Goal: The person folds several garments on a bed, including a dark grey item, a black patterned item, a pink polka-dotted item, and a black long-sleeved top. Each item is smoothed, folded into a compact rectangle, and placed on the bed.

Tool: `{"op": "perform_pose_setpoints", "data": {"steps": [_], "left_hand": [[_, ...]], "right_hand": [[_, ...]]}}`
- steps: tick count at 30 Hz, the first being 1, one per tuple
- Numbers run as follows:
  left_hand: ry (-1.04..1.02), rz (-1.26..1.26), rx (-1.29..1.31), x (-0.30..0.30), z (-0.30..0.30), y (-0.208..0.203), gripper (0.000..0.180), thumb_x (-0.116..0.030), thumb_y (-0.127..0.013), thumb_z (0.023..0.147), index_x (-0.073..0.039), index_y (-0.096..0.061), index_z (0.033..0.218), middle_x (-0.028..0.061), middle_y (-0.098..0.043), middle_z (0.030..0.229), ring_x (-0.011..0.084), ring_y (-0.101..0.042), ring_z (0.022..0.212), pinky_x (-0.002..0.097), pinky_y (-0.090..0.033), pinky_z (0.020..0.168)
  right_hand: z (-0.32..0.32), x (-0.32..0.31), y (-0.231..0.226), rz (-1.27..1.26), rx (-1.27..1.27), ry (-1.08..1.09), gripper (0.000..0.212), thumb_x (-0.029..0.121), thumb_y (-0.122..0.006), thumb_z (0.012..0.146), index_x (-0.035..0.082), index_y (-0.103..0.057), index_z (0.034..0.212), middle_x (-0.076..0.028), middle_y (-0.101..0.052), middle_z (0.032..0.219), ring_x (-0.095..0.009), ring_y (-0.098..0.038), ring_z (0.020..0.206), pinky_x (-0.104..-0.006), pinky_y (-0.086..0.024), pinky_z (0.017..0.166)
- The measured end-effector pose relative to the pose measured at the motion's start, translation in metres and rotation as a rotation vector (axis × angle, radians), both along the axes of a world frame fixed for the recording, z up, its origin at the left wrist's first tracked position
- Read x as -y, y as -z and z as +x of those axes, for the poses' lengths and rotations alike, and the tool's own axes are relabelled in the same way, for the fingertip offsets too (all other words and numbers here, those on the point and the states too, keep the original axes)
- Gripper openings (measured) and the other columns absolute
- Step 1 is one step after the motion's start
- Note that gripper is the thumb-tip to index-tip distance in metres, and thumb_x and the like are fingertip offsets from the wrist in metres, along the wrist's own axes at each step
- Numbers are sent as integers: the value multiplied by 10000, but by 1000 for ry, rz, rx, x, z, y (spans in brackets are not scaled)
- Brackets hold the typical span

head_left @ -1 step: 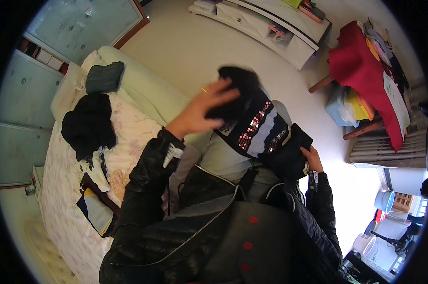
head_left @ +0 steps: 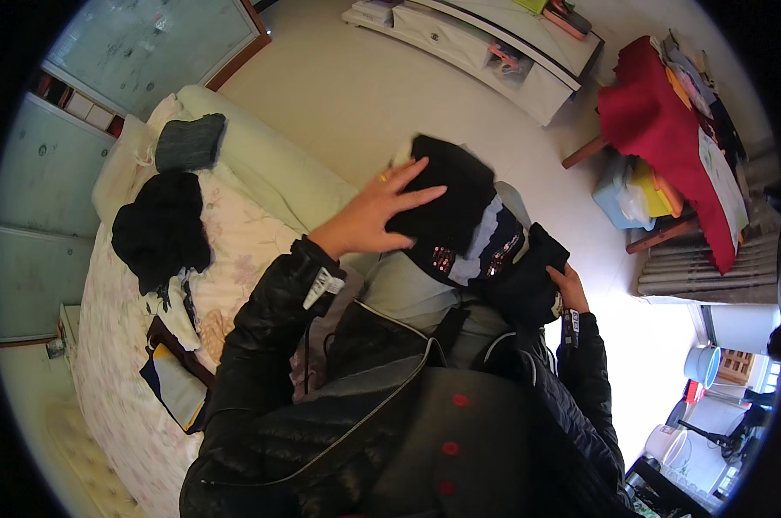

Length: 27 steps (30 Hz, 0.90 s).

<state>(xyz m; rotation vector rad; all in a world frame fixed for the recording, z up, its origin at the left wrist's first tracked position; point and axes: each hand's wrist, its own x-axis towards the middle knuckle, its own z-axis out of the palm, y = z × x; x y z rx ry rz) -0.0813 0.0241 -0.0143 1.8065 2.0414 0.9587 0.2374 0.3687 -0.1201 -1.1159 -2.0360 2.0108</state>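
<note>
Across my lap lies a black sweater (head_left: 447, 194) with grey bands and pinkish sequins. A plain black part of it is folded over some of the sequined band. My left hand (head_left: 373, 211) rests against its left edge, fingers spread over the cloth. At the opposite side, my right hand (head_left: 570, 289) is closed on a bunched black end of the sweater; the fingertips are partly hidden by the fabric.
On the bed (head_left: 106, 345) to my left lie a folded dark grey cloth (head_left: 189, 143), a black garment (head_left: 162, 229) and several other clothes. A white cabinet (head_left: 459, 47) stands ahead. Rightward are a red-draped table (head_left: 658, 129) and a blue bin (head_left: 617, 194).
The black part of the sweater has come down over the sequined band, so fewer sequins show. My left hand has shifted slightly with it. The right hand stays in place.
</note>
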Motion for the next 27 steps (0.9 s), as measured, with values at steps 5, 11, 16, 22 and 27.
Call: {"op": "perform_pose_setpoints", "data": {"steps": [5,11,16,22,27], "left_hand": [[139,128,299,4,0,-13,711,-383,-731,825,-130,-521,1456,170,-308,1601,351,-280,1475,450,-236,1194],[-449,79,873,-3,-33,34,603,-502,-560,981,-47,-575,1376,119,-521,1451,231,-475,1340,411,-357,1118],[-504,-127,1400,-1,-25,78,469,-475,-631,944,-72,-671,1181,24,-675,1075,141,-641,995,316,-518,823],[-552,227,1295,4,-17,48,181,-152,-696,849,-53,-646,992,26,-686,881,138,-683,774,285,-561,686],[-512,215,1261,16,-21,-28,380,-112,-664,845,7,-613,1202,68,-705,1011,153,-696,847,298,-582,750]], "right_hand": [[7,-3,11,3,-26,5,390,188,-657,916,-74,-613,1202,-84,-701,1031,-151,-646,925,-281,-511,844],[7,5,12,-350,-185,123,420,149,-635,931,-72,-562,1280,-135,-682,1160,-228,-670,1025,-327,-526,935],[3,15,-5,-494,-154,116,428,132,-654,919,-80,-561,1279,-146,-680,1157,-229,-675,1016,-326,-544,911],[-6,5,-22,-335,-175,34,412,110,-693,869,-65,-595,1228,-120,-705,1082,-215,-696,922,-334,-565,865],[-6,-38,-59,-312,-305,119,465,88,-739,823,-43,-587,1243,-124,-707,1115,-220,-706,939,-339,-566,900]]}}
